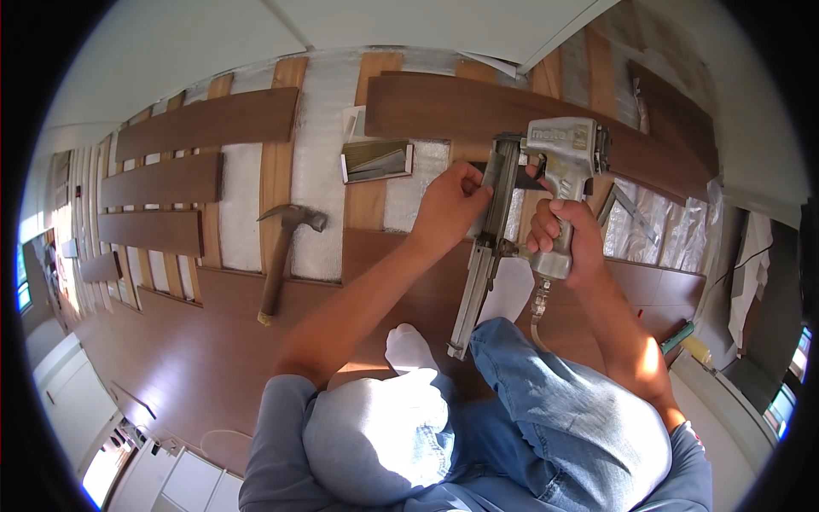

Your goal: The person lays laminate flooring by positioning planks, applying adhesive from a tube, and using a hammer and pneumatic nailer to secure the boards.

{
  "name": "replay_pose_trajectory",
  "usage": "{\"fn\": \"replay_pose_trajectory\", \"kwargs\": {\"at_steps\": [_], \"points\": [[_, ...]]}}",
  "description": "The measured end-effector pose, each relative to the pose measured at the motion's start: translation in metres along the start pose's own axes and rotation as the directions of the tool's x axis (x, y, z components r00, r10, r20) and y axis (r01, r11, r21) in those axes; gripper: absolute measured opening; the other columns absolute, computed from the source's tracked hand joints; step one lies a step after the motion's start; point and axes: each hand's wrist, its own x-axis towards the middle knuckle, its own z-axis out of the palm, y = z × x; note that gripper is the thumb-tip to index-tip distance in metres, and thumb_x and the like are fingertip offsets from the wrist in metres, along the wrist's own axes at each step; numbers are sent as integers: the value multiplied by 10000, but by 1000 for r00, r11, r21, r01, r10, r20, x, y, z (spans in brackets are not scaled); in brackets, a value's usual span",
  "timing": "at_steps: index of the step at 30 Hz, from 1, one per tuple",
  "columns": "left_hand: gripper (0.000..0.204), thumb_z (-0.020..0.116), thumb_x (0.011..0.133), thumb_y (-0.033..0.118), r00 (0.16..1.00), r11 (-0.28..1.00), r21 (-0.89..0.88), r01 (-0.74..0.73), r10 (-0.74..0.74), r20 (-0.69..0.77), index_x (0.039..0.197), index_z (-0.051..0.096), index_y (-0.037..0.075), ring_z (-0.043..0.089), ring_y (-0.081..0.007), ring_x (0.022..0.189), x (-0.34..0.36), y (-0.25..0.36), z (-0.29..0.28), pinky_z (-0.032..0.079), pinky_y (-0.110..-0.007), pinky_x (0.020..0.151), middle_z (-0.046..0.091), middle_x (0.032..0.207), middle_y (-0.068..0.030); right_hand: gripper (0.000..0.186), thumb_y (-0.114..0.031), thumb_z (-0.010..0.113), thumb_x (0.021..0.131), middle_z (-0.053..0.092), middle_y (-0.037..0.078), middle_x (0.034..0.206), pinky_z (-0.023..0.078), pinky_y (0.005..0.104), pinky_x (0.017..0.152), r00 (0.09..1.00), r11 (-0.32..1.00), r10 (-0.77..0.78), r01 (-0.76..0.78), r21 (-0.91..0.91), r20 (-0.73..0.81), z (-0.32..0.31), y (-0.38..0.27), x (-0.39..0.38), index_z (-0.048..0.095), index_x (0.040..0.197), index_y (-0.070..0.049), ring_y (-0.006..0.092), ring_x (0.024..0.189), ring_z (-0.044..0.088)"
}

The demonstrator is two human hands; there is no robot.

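Grey-blue short sleeves point(277, 431) at the lower left and lower right, faded blue jeans point(559, 405) at bottom centre, white socks point(409, 348) just below centre

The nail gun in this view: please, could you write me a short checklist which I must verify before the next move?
1. Right hand firm on the nail gun: ok, closed around the handle.
2. Air hose joined: ok, its fitting meets the handle's lower end.
3. Left hand clear of the magazine: not ok, the fingertips are right beside it.
4. Magazine loaded: cannot tell, its inside does not show clearly.
5. Spare strips nearby: ok, several lie in the open box beyond the left forearm.
6. Hammer apart from the nail gun: ok, it lies off to the left.
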Motion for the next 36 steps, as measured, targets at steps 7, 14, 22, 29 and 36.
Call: {"fn": "replay_pose_trajectory", "kwargs": {"at_steps": [7, 14, 22, 29, 36], "points": [[239, 710, 924, 221, 991, 957, 291, -14, 51, -121, 913, 591, 15, 647, -268, 640, 1, 5, 6, 512, -403, 619, 658, 752, -140, 382, -160, 547, 952, 513, 24, 681, 572, 388, 638, 1000, 1000, 22, -22, -17, -12, 6, 4, 1, 525, 1286, 24, 169, 579, 581], [212, 666, 932, 191, 906, 675, 705, -218, 409, -112, 836, 547, 43, 673, -371, 639, -9, 1, 20, 538, -476, 567, 666, 762, -169, 137, -174, 566, 954, 517, 28, 670, 577, 395, 633, 999, 999, 48, -48, -23, -22, 7, 11, 3, 554, 937, -38, 174, 576, 590], [206, 663, 933, 197, 926, 698, 700, -151, 347, -147, 795, 576, 71, 679, -341, 599, -11, -4, 13, 551, -452, 536, 649, 680, -123, 148, -167, 565, 958, 518, 35, 664, 575, 398, 627, 996, 997, 83, -83, 6, -40, 6, 15, 3, 555, 893, -34, 181, 569, 585], [234, 624, 998, 227, 941, 916, 390, -96, 211, -265, 981, 550, 5, 676, -381, 713, -17, -7, 26, 529, -461, 633, 683, 829, -199, 268, -155, 540, 969, 496, 29, 667, 568, 394, 644, 996, 995, 93, -93, 43, 12, 8, 14, 2, 558, 1167, 25, 173, 570, 565], [373, 583, 1062, 330, 968, 981, -177, 76, -115, -225, 1122, 552, -37, 617, -236, 711, -10, -30, 27, 504, -372, 677, 649, 809, -154, 519, -176, 502, 967, 464, 8, 666, 545, 373, 666, 992, 990, 121, -124, 63, 42, 10, 15, 3, 459, 1431, 52, 152, 571, 522]]}}
